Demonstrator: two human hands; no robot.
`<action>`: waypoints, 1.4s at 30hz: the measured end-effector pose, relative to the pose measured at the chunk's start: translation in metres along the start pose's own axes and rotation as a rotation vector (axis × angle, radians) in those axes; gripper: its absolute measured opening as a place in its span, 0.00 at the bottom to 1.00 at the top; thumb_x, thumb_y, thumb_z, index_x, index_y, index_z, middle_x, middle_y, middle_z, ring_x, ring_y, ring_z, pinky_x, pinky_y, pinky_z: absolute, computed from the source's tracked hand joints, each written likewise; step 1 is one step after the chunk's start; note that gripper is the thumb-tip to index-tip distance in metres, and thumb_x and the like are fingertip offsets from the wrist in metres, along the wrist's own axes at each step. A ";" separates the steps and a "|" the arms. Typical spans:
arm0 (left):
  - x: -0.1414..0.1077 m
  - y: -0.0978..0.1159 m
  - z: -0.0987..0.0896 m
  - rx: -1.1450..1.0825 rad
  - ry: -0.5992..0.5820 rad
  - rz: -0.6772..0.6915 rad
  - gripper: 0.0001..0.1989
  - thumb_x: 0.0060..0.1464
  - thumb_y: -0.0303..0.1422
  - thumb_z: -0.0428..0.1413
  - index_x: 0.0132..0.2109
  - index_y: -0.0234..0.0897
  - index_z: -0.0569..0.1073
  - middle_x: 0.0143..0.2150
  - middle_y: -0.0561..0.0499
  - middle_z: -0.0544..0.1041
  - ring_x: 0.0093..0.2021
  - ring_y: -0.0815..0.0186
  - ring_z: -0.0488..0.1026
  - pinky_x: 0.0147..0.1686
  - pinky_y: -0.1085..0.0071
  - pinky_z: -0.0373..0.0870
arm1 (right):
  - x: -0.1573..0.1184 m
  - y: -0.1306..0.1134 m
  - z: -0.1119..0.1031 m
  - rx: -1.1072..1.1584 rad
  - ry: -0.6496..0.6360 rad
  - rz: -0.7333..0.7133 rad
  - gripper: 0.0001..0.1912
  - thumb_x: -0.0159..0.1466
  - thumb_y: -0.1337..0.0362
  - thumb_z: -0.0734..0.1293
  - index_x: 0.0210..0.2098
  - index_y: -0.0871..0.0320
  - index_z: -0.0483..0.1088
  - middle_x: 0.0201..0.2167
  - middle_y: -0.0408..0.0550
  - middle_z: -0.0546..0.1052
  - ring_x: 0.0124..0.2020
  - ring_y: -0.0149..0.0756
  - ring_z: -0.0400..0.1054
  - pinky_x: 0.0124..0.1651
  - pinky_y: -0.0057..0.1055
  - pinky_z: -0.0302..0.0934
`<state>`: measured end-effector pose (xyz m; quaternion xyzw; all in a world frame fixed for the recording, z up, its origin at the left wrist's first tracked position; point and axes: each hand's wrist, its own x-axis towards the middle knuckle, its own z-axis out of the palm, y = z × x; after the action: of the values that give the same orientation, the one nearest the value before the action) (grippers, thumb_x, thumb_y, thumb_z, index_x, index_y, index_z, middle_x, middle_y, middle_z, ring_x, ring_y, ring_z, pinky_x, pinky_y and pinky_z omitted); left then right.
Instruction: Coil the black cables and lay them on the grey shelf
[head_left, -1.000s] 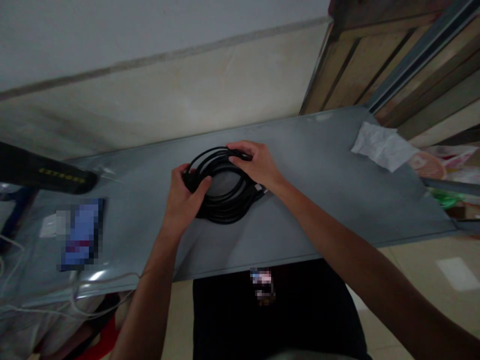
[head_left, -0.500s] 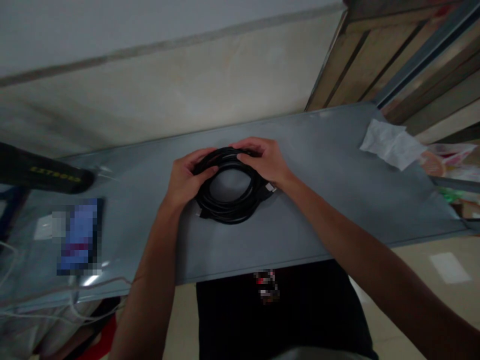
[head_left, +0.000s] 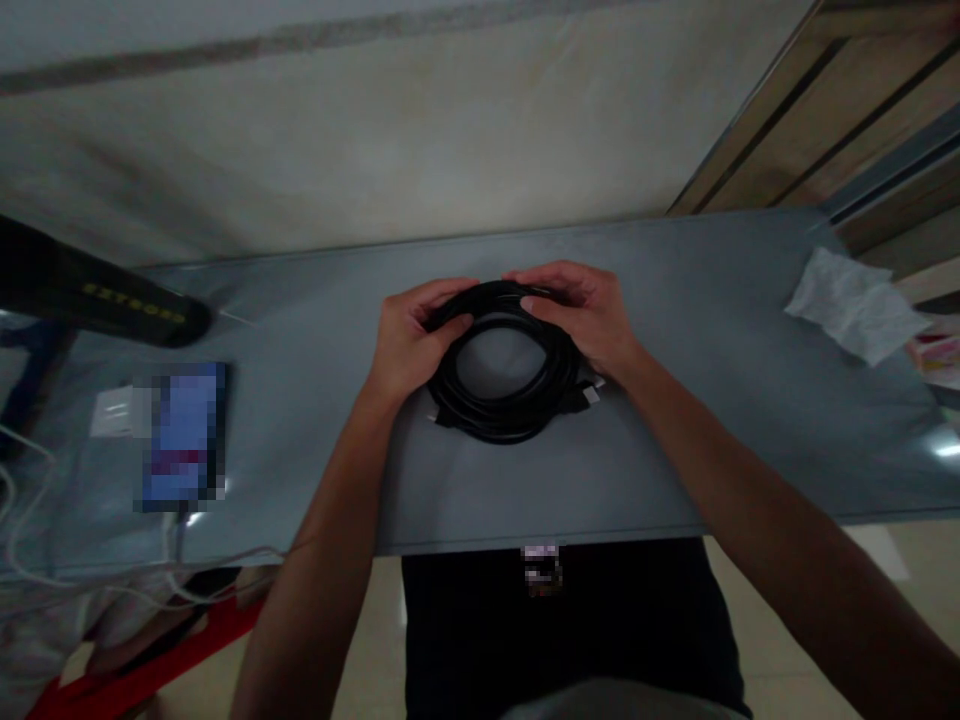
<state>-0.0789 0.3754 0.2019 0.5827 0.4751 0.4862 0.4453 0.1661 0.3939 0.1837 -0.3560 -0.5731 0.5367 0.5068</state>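
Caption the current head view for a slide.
Left hand and right hand hold opposite sides of a coiled black cable at a grey table.

The grey bench [head_left: 480, 500] is carrying a coiled black cable [head_left: 499, 408] between the left hand [head_left: 411, 342] and the right hand [head_left: 592, 312]. A phone [head_left: 184, 430] is lying well left of the left hand, and a crumpled white sheet [head_left: 855, 305] is resting well right of the right hand.
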 end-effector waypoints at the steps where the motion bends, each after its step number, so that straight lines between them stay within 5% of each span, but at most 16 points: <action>1: 0.000 -0.001 -0.001 0.001 0.009 0.004 0.19 0.51 0.29 0.75 0.51 0.42 0.88 0.49 0.45 0.89 0.55 0.47 0.87 0.66 0.48 0.79 | 0.000 0.000 0.000 -0.002 -0.005 -0.002 0.21 0.61 0.48 0.84 0.48 0.49 0.83 0.56 0.47 0.88 0.60 0.48 0.82 0.72 0.53 0.74; 20: -0.004 0.002 -0.003 -0.043 0.056 0.043 0.18 0.53 0.32 0.76 0.51 0.41 0.84 0.51 0.45 0.88 0.58 0.49 0.86 0.66 0.53 0.79 | -0.001 0.000 -0.004 -0.203 -0.064 -0.083 0.20 0.61 0.57 0.80 0.53 0.49 0.84 0.51 0.44 0.88 0.55 0.50 0.83 0.70 0.53 0.74; 29: -0.006 0.004 -0.003 0.004 0.038 0.065 0.12 0.59 0.40 0.74 0.45 0.41 0.85 0.49 0.45 0.88 0.53 0.52 0.86 0.62 0.56 0.80 | -0.017 -0.028 0.002 -0.412 0.032 -0.265 0.13 0.74 0.51 0.73 0.53 0.47 0.84 0.55 0.47 0.87 0.59 0.48 0.80 0.71 0.51 0.71; 32: -0.005 0.004 -0.002 -0.018 0.063 0.059 0.13 0.60 0.43 0.73 0.45 0.41 0.85 0.49 0.45 0.88 0.53 0.52 0.85 0.61 0.56 0.79 | -0.020 -0.030 0.000 -0.481 0.098 -0.329 0.13 0.76 0.48 0.72 0.46 0.48 0.83 0.49 0.49 0.87 0.53 0.46 0.80 0.65 0.48 0.73; 36: 0.001 0.001 -0.009 -0.174 0.177 0.081 0.15 0.63 0.48 0.70 0.43 0.42 0.82 0.49 0.45 0.87 0.55 0.53 0.84 0.57 0.58 0.79 | -0.016 -0.018 -0.007 -0.446 0.343 -0.330 0.24 0.75 0.39 0.71 0.32 0.50 0.73 0.31 0.45 0.77 0.38 0.40 0.74 0.47 0.40 0.73; 42: 0.014 -0.003 -0.038 -0.505 0.355 0.031 0.15 0.62 0.48 0.67 0.36 0.44 0.74 0.37 0.50 0.80 0.35 0.64 0.76 0.36 0.68 0.74 | -0.001 0.001 -0.023 -0.155 0.512 -0.218 0.40 0.70 0.31 0.72 0.22 0.50 0.51 0.19 0.37 0.52 0.20 0.32 0.49 0.24 0.35 0.47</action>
<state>-0.1162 0.3923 0.2059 0.3667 0.4006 0.6899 0.4786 0.1880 0.3988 0.1803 -0.4538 -0.5008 0.3260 0.6610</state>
